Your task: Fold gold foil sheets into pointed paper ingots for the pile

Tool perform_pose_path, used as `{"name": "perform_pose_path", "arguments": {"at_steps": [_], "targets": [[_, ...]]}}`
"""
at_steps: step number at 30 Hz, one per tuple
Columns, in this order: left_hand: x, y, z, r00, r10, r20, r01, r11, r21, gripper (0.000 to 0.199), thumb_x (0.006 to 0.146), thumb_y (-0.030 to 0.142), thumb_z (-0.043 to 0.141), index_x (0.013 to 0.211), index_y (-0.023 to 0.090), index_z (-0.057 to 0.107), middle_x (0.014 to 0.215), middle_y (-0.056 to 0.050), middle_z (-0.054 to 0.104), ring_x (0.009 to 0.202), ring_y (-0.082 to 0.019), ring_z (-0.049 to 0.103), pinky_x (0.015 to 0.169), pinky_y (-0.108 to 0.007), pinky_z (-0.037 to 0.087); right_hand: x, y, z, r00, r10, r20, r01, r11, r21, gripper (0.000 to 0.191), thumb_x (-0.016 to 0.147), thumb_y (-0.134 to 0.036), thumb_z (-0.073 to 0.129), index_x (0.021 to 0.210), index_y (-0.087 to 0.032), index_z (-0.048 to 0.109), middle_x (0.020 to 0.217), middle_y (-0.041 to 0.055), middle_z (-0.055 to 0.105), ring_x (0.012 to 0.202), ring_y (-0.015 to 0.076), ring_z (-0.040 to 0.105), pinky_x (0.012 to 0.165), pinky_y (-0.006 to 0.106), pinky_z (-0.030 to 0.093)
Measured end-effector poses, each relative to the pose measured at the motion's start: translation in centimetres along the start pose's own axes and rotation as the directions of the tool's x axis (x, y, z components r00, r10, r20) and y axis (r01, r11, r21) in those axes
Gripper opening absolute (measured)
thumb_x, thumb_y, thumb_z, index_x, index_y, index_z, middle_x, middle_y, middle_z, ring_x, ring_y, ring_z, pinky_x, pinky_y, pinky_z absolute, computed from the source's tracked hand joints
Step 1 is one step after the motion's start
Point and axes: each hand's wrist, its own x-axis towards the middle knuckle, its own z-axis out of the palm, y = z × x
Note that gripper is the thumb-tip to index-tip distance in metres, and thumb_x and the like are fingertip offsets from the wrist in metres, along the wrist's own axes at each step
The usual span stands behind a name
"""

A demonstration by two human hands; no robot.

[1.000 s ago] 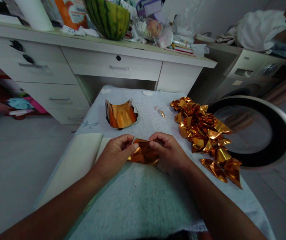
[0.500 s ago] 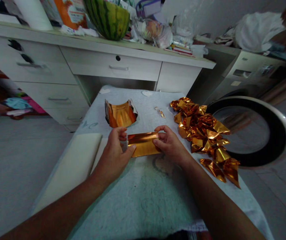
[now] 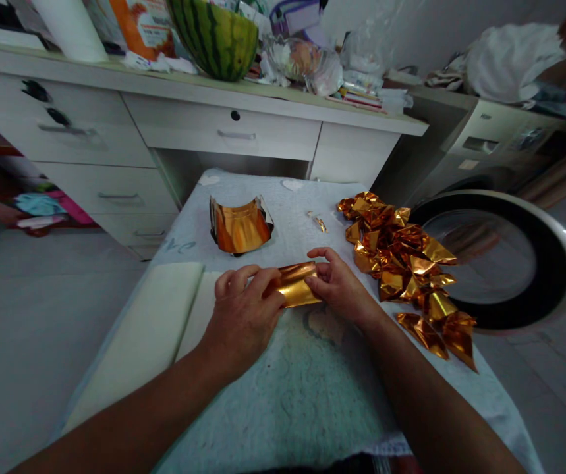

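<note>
A shiny gold foil piece (image 3: 298, 284) is held between my two hands, low over the cloth-covered table. My left hand (image 3: 246, 309) is closed on its left end, knuckles up, covering that part. On the right end, my right hand (image 3: 335, 284) pinches the foil between thumb and fingers. Beyond my left hand lies a curved stack of gold foil sheets (image 3: 241, 227) with its sides turned up. To the right is a heap of folded gold foil pieces (image 3: 401, 253). Small foil scraps (image 3: 320, 224) lie between the stack and the heap.
The table (image 3: 283, 408) bears a pale folded sheet (image 3: 139, 336) at left. Behind stands a white drawer cabinet (image 3: 188, 128) with half a watermelon (image 3: 213, 39) on top. A washing machine's open round door (image 3: 554, 263) adjoins the table's right side.
My left hand has turned over and moved right along the foil, closing over its left part. The foil now bends there. My right hand has hardly moved.
</note>
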Motion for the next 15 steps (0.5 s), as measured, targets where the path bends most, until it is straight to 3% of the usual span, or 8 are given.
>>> {"name": "perform_pose_path", "arguments": {"at_steps": [4,7,9,11,15], "targets": [[0.0,0.3,-0.4,0.996,0.065,-0.06,-0.06,0.995,0.081,0.015,0.088,0.014,0.058,0.079,0.022,0.067,0.12,-0.006,0.065,0.115,-0.031,0.048,0.094,-0.054,0.035,0.1,0.2,-0.1,1.0,-0.011,0.017,0.011,1.0,-0.023,0.044,0.077,-0.028,0.06,0.114,-0.025,0.037,0.072,-0.0087,0.053,0.054,0.0095,0.048,0.05,0.021,0.036],[0.0,0.3,-0.1,0.984,0.175,0.029,-0.177,0.982,0.063,0.019,0.09,0.011,0.052,0.08,0.02,0.065,0.103,-0.007,0.069,0.105,-0.028,0.054,0.088,-0.047,0.043,0.2,0.6,-0.2,0.999,-0.051,-0.009,0.048,0.977,-0.209,0.04,0.079,-0.024,0.056,0.116,-0.024,0.04,0.066,-0.0097,0.048,0.052,0.0096,0.043,0.049,0.021,0.033],[-0.1,0.2,0.4,0.957,0.244,0.155,-0.247,0.969,0.001,0.018,0.091,0.012,0.049,0.081,0.018,0.063,0.086,-0.006,0.066,0.091,-0.025,0.057,0.079,-0.041,0.048,0.2,0.9,-0.1,0.995,-0.095,-0.023,0.076,0.903,-0.424,0.037,0.079,-0.018,0.054,0.114,-0.023,0.045,0.062,-0.01,0.044,0.052,0.0097,0.042,0.051,0.021,0.033],[-0.2,0.1,0.9,0.946,0.23,0.23,-0.231,0.973,-0.022,0.018,0.09,0.009,0.048,0.082,0.018,0.061,0.082,-0.005,0.064,0.08,-0.023,0.058,0.07,-0.037,0.05,0.3,1.1,0.1,0.991,-0.136,-0.005,0.104,0.784,-0.612,0.036,0.078,-0.012,0.053,0.113,-0.022,0.05,0.063,-0.0086,0.045,0.056,0.0107,0.046,0.057,0.023,0.035],[-0.3,0.0,1.4,0.947,0.2,0.253,-0.195,0.98,-0.044,0.018,0.089,0.008,0.046,0.082,0.017,0.06,0.08,-0.005,0.063,0.076,-0.022,0.059,0.063,-0.034,0.05,0.1,0.9,0.3,0.963,-0.265,0.043,0.196,0.586,-0.787,0.048,0.076,-0.009,0.058,0.122,-0.018,0.05,0.098,0.0052,0.061,0.091,0.0197,0.057,0.082,0.033,0.044]]}}
